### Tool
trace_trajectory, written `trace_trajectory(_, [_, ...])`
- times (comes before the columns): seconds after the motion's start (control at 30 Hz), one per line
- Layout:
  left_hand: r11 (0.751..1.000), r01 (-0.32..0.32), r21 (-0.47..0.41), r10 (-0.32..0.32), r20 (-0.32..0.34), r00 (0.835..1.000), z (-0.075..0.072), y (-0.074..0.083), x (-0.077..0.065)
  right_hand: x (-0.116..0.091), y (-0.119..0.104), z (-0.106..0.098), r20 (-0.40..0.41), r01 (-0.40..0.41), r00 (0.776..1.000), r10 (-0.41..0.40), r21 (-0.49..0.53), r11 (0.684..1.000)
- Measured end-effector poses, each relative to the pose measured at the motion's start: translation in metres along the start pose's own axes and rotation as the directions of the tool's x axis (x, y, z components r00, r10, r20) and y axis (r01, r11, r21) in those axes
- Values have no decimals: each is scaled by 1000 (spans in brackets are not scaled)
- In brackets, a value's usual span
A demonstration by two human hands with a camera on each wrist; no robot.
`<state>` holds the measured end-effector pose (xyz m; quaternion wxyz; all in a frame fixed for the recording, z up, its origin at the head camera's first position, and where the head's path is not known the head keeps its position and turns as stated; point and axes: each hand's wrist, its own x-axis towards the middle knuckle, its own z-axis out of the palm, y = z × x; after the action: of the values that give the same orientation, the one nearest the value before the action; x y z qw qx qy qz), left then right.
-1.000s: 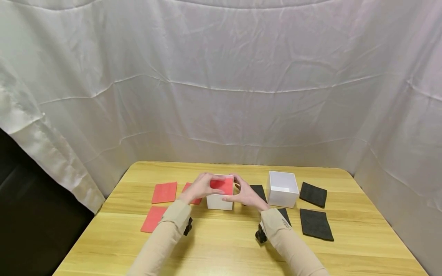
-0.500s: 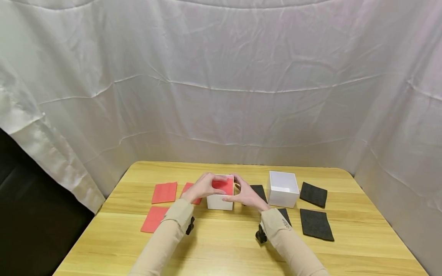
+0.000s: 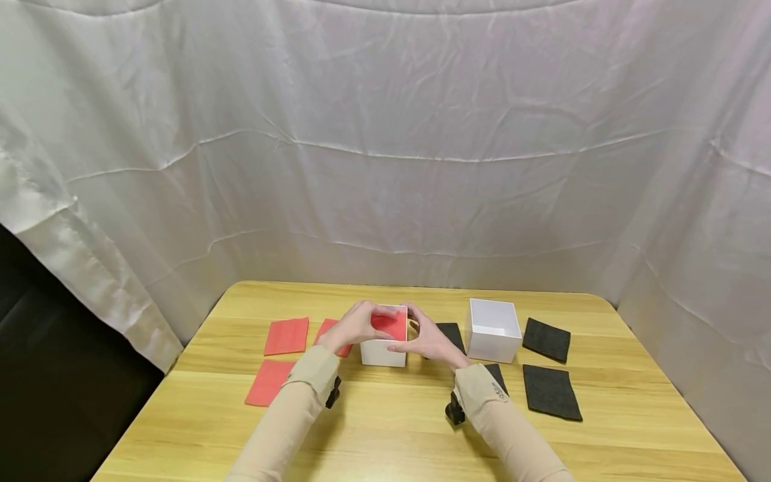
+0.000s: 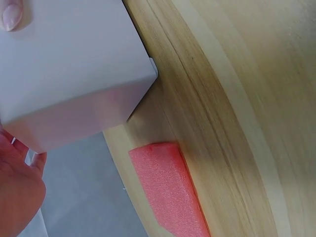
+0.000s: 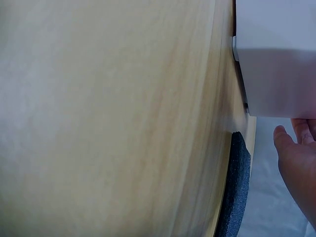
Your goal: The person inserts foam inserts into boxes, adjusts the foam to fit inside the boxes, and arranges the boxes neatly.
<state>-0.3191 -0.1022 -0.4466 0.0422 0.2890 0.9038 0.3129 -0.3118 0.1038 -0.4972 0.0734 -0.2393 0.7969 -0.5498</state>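
Note:
A white open-topped box (image 3: pixel 383 355) stands mid-table with a red foam square (image 3: pixel 394 327) inside it. My left hand (image 3: pixel 354 327) reaches over its left rim, its fingers and thumb spread on the red foam. My right hand (image 3: pixel 429 339) grips the right side, thumb on the front wall and fingers at the back corner. In the left wrist view, the box (image 4: pixel 64 64) fills the upper left, with the left hand (image 4: pixel 19 185) at its top edge. The right wrist view shows the box wall (image 5: pixel 281 81) and the right hand (image 5: pixel 298 160) beside it.
Red foam squares (image 3: pixel 286 336) lie at the left, one partly behind the left hand. A second white box (image 3: pixel 494 347) stands to the right, with several black foam squares (image 3: pixel 552 392) around it. A pale curtain (image 3: pixel 385 201) hangs behind the table (image 3: pixel 385 435).
The red foam in the box sits slightly lower, and its surface looks less even. My left wrist has shifted slightly right. The right hand and the box have stayed in place.

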Motion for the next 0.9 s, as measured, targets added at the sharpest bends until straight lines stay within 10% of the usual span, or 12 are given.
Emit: trace_trajectory(0.9, [998,-46,-43,45,-26,999,-3,-7,-6,-1,-1,0,-3,4,1000,-4,-6,1000])
